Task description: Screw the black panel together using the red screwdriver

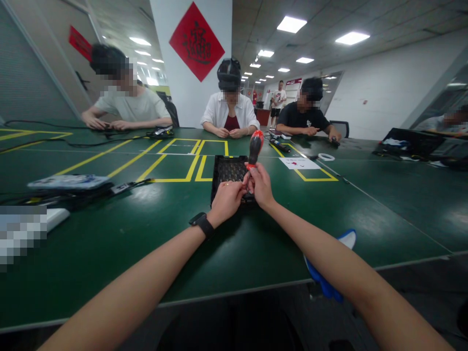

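A black open tray [218, 170] stands on the green table, its inside filled with a grid of dark round shapes. Over its near right part, my right hand [262, 186] is closed around the lower end of a screwdriver [255, 148]. The red and black handle points upward, while the shaft runs down between my fingers. My left hand [228, 197], with a black watch [202, 224] on its wrist, has its fingers pinched together near the shaft. Whatever lies between the left fingertips is too small to make out. Both hands hide part of the tray.
Yellow tape lines mark the table [175, 204]. Cables and a pale blue flat box [69, 182] lie to the left. A blue and white glove [348, 239] is at the front edge, partly under my right arm. Further off are a printed sheet [299, 163] and several seated people.
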Motion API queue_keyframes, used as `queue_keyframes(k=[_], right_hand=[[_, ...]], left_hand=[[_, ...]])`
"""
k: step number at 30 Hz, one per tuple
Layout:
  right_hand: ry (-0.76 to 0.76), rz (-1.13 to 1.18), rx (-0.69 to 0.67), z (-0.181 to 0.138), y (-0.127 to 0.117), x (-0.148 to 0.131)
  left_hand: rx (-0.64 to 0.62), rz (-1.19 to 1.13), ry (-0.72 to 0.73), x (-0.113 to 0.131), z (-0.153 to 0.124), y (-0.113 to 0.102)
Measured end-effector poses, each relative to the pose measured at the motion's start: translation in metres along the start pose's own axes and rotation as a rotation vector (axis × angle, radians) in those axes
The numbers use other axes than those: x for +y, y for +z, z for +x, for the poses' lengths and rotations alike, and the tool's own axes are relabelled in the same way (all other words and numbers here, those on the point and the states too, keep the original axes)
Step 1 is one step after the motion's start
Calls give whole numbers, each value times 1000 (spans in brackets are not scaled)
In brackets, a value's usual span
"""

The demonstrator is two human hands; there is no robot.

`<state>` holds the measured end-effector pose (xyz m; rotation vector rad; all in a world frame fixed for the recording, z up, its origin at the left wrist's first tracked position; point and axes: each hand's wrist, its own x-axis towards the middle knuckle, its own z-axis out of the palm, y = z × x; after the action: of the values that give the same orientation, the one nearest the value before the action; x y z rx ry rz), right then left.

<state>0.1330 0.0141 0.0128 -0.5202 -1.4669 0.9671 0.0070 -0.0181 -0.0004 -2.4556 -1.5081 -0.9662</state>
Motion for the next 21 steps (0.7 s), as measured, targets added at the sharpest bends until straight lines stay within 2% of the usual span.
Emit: queue_keyframes(k=[12, 21], right_hand=[[-29, -11, 21, -2, 3, -6], [-20, -20, 41, 0, 0, -2]], left_hand=[[25, -68, -67, 1, 0, -3], [24, -118, -28, 1, 0, -4]])
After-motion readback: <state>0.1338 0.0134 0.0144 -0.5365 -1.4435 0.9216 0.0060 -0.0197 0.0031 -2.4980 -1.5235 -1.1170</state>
